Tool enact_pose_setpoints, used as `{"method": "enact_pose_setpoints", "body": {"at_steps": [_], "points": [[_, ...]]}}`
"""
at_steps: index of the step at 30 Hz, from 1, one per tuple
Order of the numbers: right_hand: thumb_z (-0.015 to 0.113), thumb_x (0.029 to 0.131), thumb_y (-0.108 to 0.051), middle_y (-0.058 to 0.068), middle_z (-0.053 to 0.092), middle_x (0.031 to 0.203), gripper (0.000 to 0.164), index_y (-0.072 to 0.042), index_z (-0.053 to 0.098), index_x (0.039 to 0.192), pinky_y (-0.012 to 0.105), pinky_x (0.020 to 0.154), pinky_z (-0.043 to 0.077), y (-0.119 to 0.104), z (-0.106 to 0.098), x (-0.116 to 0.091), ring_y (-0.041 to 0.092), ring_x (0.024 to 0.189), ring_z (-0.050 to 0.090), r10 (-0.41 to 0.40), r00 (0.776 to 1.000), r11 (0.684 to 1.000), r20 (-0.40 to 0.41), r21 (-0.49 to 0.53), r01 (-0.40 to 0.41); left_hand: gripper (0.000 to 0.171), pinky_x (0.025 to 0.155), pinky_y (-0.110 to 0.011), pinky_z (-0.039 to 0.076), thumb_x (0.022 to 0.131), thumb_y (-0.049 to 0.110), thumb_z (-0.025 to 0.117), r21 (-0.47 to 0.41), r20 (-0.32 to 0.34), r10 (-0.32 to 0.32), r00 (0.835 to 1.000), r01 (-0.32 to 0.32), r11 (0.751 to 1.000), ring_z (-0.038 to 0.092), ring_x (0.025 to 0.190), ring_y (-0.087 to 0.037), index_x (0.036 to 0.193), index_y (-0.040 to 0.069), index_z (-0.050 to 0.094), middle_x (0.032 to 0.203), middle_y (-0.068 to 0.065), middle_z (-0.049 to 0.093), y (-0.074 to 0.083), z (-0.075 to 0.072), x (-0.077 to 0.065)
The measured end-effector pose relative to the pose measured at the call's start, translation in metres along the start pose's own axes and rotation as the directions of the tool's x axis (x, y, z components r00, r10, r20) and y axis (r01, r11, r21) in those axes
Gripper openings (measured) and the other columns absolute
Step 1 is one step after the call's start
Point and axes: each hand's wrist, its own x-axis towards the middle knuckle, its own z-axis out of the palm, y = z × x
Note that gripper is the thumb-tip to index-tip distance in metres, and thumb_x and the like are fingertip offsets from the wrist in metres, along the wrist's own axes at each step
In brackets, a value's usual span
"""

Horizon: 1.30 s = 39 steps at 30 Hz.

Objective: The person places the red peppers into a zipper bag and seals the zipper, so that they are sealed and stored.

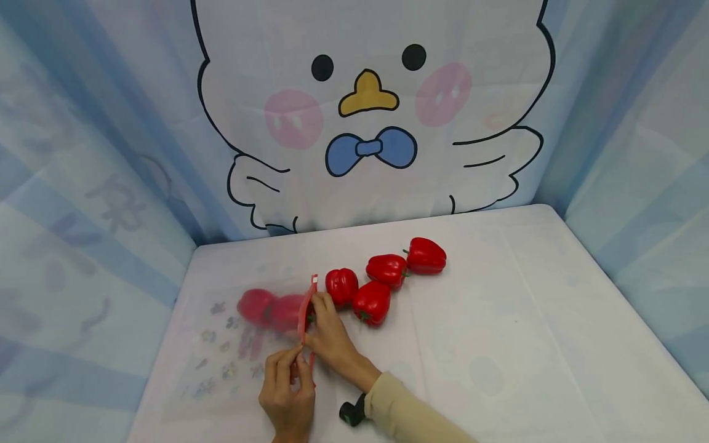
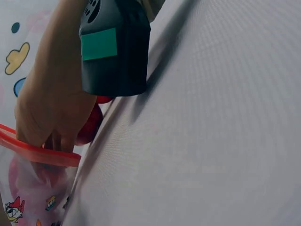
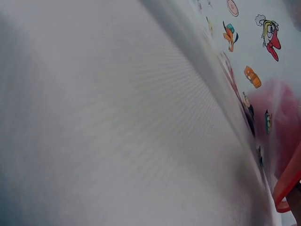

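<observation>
A clear printed zip bag (image 1: 221,363) with a red zip edge (image 1: 303,311) lies on the left of the table. Two red bell peppers (image 1: 257,306) show through its film. My left hand (image 1: 288,391) pinches the near part of the bag's red edge. At the bag's mouth is my right hand (image 1: 329,335), beside the nearer pepper (image 1: 288,312) and its green stem. In the left wrist view, the right hand's fingers (image 2: 42,174) pass inside the red edge against the pink-looking pepper; the film blurs their grip.
Several loose red bell peppers (image 1: 372,303) sit just right of the bag, grouped toward the back. A black wrist camera (image 1: 352,413) is by the right sleeve (image 1: 412,409). A printed curtain (image 1: 368,203) hangs behind the white table (image 1: 526,344).
</observation>
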Motion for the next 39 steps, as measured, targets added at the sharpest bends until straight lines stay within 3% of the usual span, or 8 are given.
{"method": "enact_pose_setpoints", "body": {"at_steps": [8, 15, 23, 31, 39], "points": [[0.084, 0.088, -0.028, 0.008, 0.053, 0.139, 0.070, -0.007, 0.050, 0.146, 0.032, 0.105, 0.055, 0.0005, 0.0052, 0.0053, 0.018, 0.127, 0.057, -0.022, 1.000, 1.000, -0.021, 0.001, 0.022, 0.012, 0.050, -0.020, 0.036, 0.082, -0.002, 0.066, 0.000, 0.007, 0.011, 1.000, -0.011, 1.000, 0.046, 0.057, -0.012, 0.089, -0.004, 0.076, 0.078, -0.015, 0.062, -0.0002, -0.0011, -0.0009], [0.083, 0.089, -0.026, 0.007, 0.055, 0.136, 0.068, -0.008, 0.051, 0.147, 0.033, 0.105, 0.055, 0.0004, 0.0096, 0.0052, 0.019, 0.126, 0.056, 0.014, 1.000, 1.000, -0.020, 0.011, -0.014, 0.011, 0.049, -0.020, 0.036, 0.082, -0.002, 0.067, -0.002, 0.011, 0.014, 1.000, -0.014, 1.000, 0.047, 0.057, -0.012, 0.089, -0.005, 0.076, 0.077, -0.015, 0.062, 0.0011, -0.0021, -0.0016], [0.081, 0.090, -0.029, 0.010, 0.051, 0.141, 0.081, -0.004, 0.041, 0.155, 0.037, 0.109, 0.053, 0.0045, 0.0072, 0.0062, 0.020, 0.129, 0.053, 0.043, 0.999, 0.999, 0.011, -0.004, -0.043, 0.011, 0.049, -0.020, 0.035, 0.079, -0.006, 0.071, -0.038, 0.016, 0.020, 1.000, -0.020, 0.999, 0.046, 0.056, -0.013, 0.089, -0.006, 0.076, 0.076, -0.014, 0.062, 0.0023, 0.0002, 0.0001], [0.080, 0.092, -0.035, 0.010, 0.053, 0.139, 0.071, -0.005, 0.049, 0.148, 0.038, 0.107, 0.053, 0.0077, 0.0048, 0.0091, 0.020, 0.127, 0.055, 0.001, 1.000, 1.000, -0.011, 0.019, 0.000, 0.016, 0.048, -0.021, 0.036, 0.075, -0.008, 0.071, -0.037, 0.030, 0.015, 0.999, -0.014, 0.999, 0.047, 0.055, -0.013, 0.090, -0.005, 0.077, 0.077, -0.013, 0.062, 0.0003, 0.0016, -0.0006], [0.080, 0.091, -0.028, 0.007, 0.053, 0.139, 0.073, -0.009, 0.045, 0.153, 0.038, 0.110, 0.053, 0.0048, 0.0031, 0.0051, 0.020, 0.131, 0.057, 0.092, 0.995, 0.991, 0.049, 0.088, -0.096, 0.014, 0.049, -0.020, 0.035, 0.079, -0.005, 0.068, -0.026, 0.034, 0.016, 0.999, -0.015, 1.000, 0.046, 0.056, -0.013, 0.090, -0.004, 0.077, 0.077, -0.012, 0.061, -0.0025, 0.0006, -0.0022]]}}
